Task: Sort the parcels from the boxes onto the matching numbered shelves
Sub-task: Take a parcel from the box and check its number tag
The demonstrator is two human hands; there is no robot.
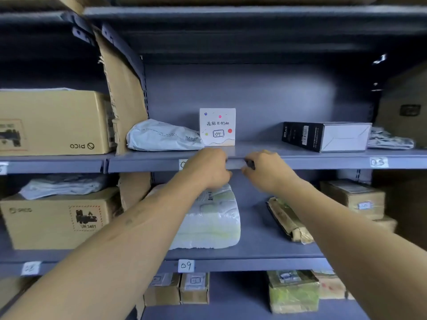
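Observation:
My left hand (208, 169) and my right hand (265, 169) meet at the front lip of the upper middle shelf (312, 158). Between them they pinch a small flat grey parcel (235, 163), seen edge-on, with a dark end at my right fingertips. My left hand hides most of that shelf's number label. On this shelf stand a white box marked 04 (217, 127), a white poly bag (161, 136) and a black-and-white box (325, 136). A label reading 05 (378, 162) sits further right on the lip.
The shelf below, labelled 09 (186, 265), holds a white wrapped bundle (212, 225), a brown taped packet (288, 220) and a small carton (353, 197). PICO cartons (53, 122) fill the left bay. Small boxes sit on the bottom shelf. A torn cardboard sheet (122, 88) divides the bays.

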